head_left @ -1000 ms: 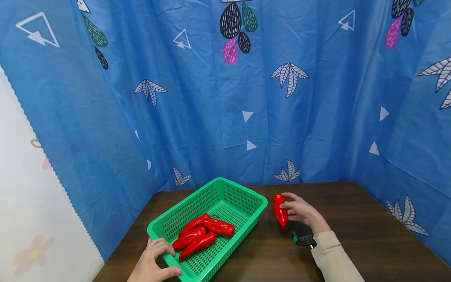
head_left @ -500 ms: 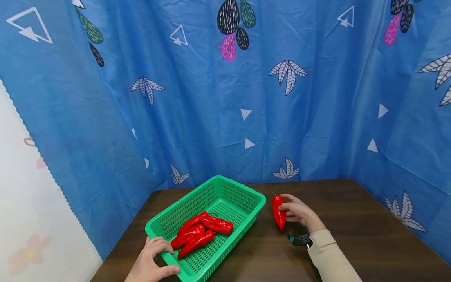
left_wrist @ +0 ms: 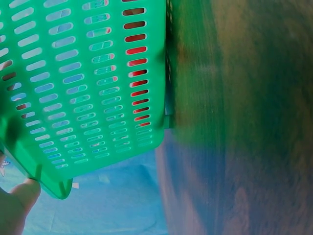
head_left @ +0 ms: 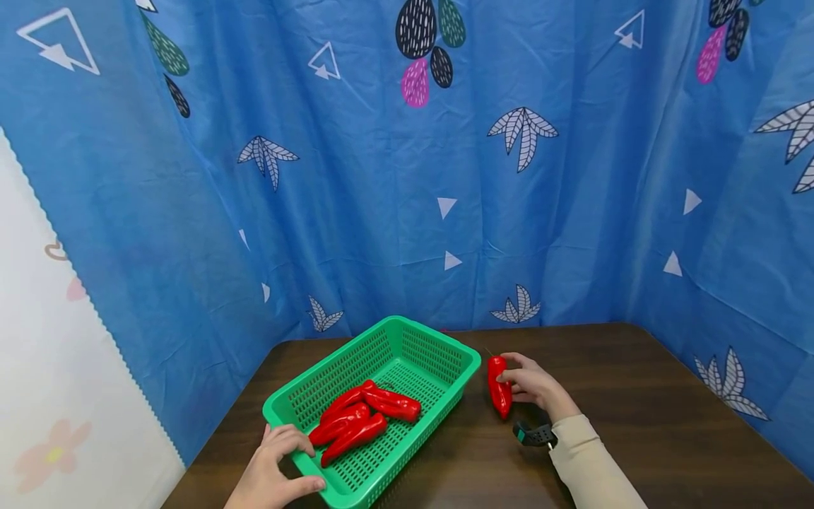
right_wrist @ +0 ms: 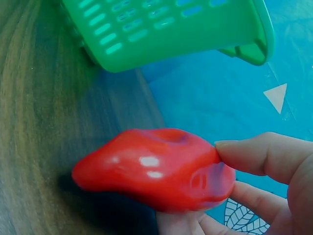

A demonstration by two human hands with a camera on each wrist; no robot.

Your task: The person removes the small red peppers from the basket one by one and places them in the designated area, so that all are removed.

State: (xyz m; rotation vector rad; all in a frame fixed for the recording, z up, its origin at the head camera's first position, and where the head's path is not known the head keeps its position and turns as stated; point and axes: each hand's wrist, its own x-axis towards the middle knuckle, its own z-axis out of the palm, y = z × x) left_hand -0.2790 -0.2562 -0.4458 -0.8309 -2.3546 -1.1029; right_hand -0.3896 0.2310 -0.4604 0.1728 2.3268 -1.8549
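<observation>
At the far left hangs a white cloth (head_left: 63, 367) with a faint flower print, next to a blue curtain (head_left: 356, 233) patterned with leaves, triangles and drops, which runs behind the desk (head_left: 649, 417). The left hand (head_left: 270, 466) holds the near left corner of a green basket (head_left: 439, 360), its fingers bent over the rim and its thumb on the near edge; in the left wrist view the tip of the thumb meets the rim. The basket has slotted walls and sits on the desk at a slant. Inside it, toward the end by the left hand, four red peppers (head_left: 354, 440) lie together in a loose pile.

To the right of the basket and apart from it, the right hand (head_left: 534, 385) pinches another red pepper (head_left: 499, 396) by its wide stem end, thumb on one side and fingers on the other. The narrow tip points down toward the desk; whether it touches cannot be told. A black band (head_left: 534, 434) shows at the right wrist, below a cream sleeve (head_left: 591, 459).
</observation>
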